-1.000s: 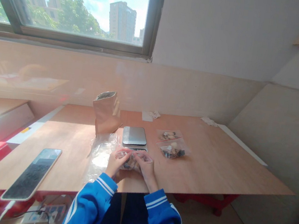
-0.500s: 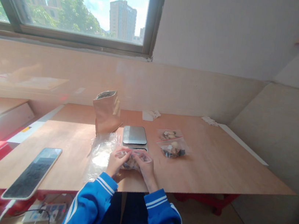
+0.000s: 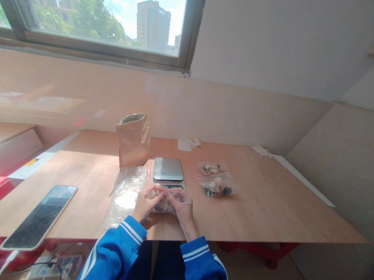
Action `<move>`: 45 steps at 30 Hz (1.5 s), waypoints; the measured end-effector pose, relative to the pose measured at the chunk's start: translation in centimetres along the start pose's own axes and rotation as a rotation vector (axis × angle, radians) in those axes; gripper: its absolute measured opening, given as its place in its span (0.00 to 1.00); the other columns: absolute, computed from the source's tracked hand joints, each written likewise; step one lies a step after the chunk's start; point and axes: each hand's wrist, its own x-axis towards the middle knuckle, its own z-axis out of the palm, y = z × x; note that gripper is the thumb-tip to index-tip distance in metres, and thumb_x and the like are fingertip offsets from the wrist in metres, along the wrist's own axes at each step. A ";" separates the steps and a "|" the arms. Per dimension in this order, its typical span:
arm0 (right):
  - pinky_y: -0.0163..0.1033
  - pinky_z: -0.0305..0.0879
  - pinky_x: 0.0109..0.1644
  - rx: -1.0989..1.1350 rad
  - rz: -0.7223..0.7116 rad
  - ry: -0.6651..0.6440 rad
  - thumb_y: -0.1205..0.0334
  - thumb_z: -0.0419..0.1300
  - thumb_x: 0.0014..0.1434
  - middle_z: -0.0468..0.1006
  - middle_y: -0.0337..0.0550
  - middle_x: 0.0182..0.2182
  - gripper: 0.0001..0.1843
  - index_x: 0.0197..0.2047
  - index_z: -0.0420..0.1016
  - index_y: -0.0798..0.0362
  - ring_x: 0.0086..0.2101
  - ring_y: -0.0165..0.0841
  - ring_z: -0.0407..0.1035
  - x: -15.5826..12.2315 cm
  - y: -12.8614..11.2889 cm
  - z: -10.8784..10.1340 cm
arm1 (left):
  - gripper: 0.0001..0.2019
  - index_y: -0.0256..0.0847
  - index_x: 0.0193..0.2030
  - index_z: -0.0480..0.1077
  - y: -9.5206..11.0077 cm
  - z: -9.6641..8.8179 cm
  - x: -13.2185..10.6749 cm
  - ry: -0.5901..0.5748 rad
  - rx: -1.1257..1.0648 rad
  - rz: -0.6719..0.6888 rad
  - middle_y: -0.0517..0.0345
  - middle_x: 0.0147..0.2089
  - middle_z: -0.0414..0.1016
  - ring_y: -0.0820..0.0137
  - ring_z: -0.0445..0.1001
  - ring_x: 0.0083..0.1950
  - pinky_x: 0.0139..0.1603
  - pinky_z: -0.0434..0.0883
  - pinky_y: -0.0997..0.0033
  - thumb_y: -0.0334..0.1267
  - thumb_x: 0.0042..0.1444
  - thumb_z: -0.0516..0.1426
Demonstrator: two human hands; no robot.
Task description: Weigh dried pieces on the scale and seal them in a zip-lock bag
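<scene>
My left hand (image 3: 145, 203) and my right hand (image 3: 181, 209) both pinch the red-striped top edge of a small clear zip bag (image 3: 166, 200) with dark and pale pieces inside. The bag rests on the wooden table (image 3: 268, 207) just in front of a small silver scale (image 3: 168, 170). Both hands are closed on the bag, thumbs and fingers meeting near its middle. Blue sleeves with white stripes cover my forearms.
A brown paper bag (image 3: 134, 140) stands open behind the scale. Two filled zip bags (image 3: 215, 181) lie to the right. A heap of empty clear bags (image 3: 125, 192) lies by my left hand. A phone (image 3: 40, 216) lies on the left; crumpled tissues (image 3: 188, 143) sit at the back.
My fingers have slid slightly along the bag's top edge toward its middle. Nothing else has moved.
</scene>
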 end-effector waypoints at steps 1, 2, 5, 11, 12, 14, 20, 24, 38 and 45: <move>0.38 0.70 0.38 0.000 -0.001 0.000 0.55 0.67 0.50 0.79 0.42 0.30 0.11 0.32 0.78 0.54 0.33 0.34 0.73 0.0 0.0 0.0 | 0.11 0.38 0.33 0.77 0.1 0.0 0.0 -0.003 -0.003 -0.003 0.50 0.37 0.78 0.63 0.75 0.44 0.49 0.69 0.64 0.44 0.52 0.62; 0.37 0.70 0.38 -0.002 0.000 0.000 0.54 0.67 0.50 0.79 0.42 0.30 0.11 0.32 0.78 0.54 0.33 0.34 0.73 0.0 0.0 0.0 | 0.11 0.37 0.33 0.77 0.1 0.0 0.0 -0.003 -0.009 -0.011 0.50 0.36 0.78 0.63 0.75 0.43 0.49 0.70 0.64 0.44 0.52 0.62; 0.37 0.69 0.37 -0.008 0.017 -0.002 0.54 0.67 0.51 0.80 0.43 0.30 0.12 0.31 0.78 0.54 0.32 0.34 0.73 -0.1 -0.2 0.0 | 0.11 0.37 0.31 0.77 0.3 0.1 -0.1 0.011 -0.031 -0.050 0.50 0.35 0.78 0.64 0.75 0.41 0.46 0.70 0.65 0.44 0.50 0.63; 0.37 0.68 0.37 0.041 0.037 -0.008 0.55 0.66 0.52 0.80 0.43 0.29 0.10 0.30 0.78 0.54 0.32 0.34 0.73 -0.3 -0.5 0.0 | 0.11 0.37 0.27 0.76 -0.2 0.2 0.0 0.099 -0.081 -0.134 0.53 0.30 0.77 0.66 0.75 0.36 0.40 0.71 0.67 0.43 0.45 0.65; 0.37 0.68 0.37 0.048 0.035 -0.013 0.56 0.66 0.52 0.80 0.43 0.29 0.10 0.29 0.79 0.54 0.32 0.34 0.73 -0.3 -0.4 -0.1 | 0.10 0.37 0.27 0.75 -0.3 0.2 0.0 0.105 -0.096 -0.139 0.53 0.30 0.77 0.66 0.75 0.35 0.40 0.71 0.67 0.43 0.45 0.65; 0.37 0.67 0.37 0.049 0.028 -0.021 0.56 0.64 0.54 0.79 0.43 0.30 0.09 0.30 0.79 0.53 0.32 0.34 0.72 -0.3 -0.2 -0.2 | 0.10 0.37 0.28 0.76 -0.5 0.3 0.0 0.109 -0.125 -0.144 0.53 0.31 0.77 0.66 0.75 0.35 0.40 0.71 0.67 0.43 0.46 0.65; 0.38 0.68 0.39 0.021 -0.014 0.010 0.56 0.63 0.55 0.79 0.43 0.29 0.09 0.30 0.79 0.53 0.33 0.35 0.72 -0.1 0.3 -0.3 | 0.09 0.37 0.28 0.77 -0.9 0.2 0.1 0.109 -0.152 -0.150 0.52 0.32 0.78 0.65 0.75 0.36 0.41 0.71 0.67 0.42 0.45 0.65; 0.38 0.68 0.41 -0.013 -0.030 0.006 0.56 0.62 0.56 0.79 0.43 0.30 0.09 0.31 0.79 0.53 0.34 0.35 0.73 -0.2 0.0 -0.2 | 0.12 0.37 0.27 0.77 -1.0 0.0 0.2 0.080 -0.145 -0.151 0.51 0.31 0.78 0.65 0.75 0.37 0.43 0.70 0.66 0.46 0.47 0.64; 0.37 0.68 0.36 0.016 0.056 -0.057 0.50 0.65 0.53 0.79 0.44 0.30 0.15 0.32 0.79 0.54 0.32 0.34 0.72 -0.1 0.3 -0.5 | 0.23 0.34 0.27 0.76 0.7 0.0 0.1 0.056 -0.378 -0.239 0.52 0.28 0.78 0.66 0.76 0.33 0.40 0.72 0.66 0.58 0.49 0.61; 0.37 0.67 0.37 -0.026 0.029 -0.020 0.51 0.65 0.52 0.78 0.42 0.28 0.13 0.30 0.79 0.53 0.31 0.34 0.71 -0.1 0.0 -0.6 | 0.17 0.36 0.32 0.77 -0.2 -0.1 0.2 0.027 -0.212 -0.194 0.51 0.33 0.80 0.65 0.76 0.37 0.42 0.72 0.68 0.50 0.46 0.65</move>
